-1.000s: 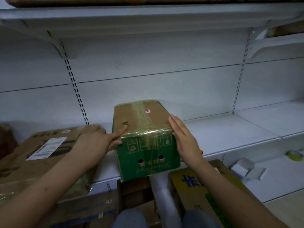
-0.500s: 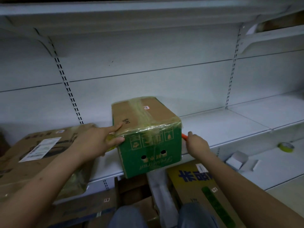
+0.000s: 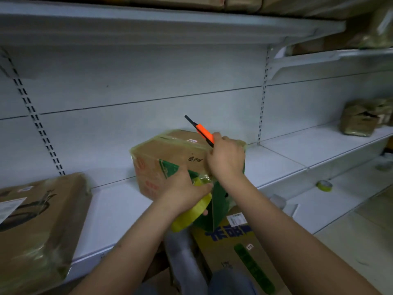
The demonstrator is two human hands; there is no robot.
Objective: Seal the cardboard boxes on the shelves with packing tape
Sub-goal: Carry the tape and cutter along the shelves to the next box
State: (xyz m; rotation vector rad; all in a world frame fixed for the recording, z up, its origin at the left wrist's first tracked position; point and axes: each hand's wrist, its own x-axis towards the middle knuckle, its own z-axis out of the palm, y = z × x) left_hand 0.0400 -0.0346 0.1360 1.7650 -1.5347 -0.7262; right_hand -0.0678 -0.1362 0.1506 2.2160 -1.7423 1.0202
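Note:
A brown and green cardboard box (image 3: 168,158) with clear tape across its top stands turned cornerwise on the white shelf (image 3: 119,209). My left hand (image 3: 182,192) grips a yellow roll of packing tape (image 3: 191,213) against the box's near corner. My right hand (image 3: 226,158) holds an orange and black utility knife (image 3: 202,130) above the box, its tip pointing up and to the left.
A large flat brown box (image 3: 40,226) lies at the left on the same shelf. Another box with blue print (image 3: 238,248) sits below by my knees. A second tape roll (image 3: 324,185) lies on the lower right shelf. A wrapped box (image 3: 361,118) stands far right.
The box has been turned so a corner faces me. My right hand picked up the knife from beside the box and raised it. My left hand now holds the tape roll.

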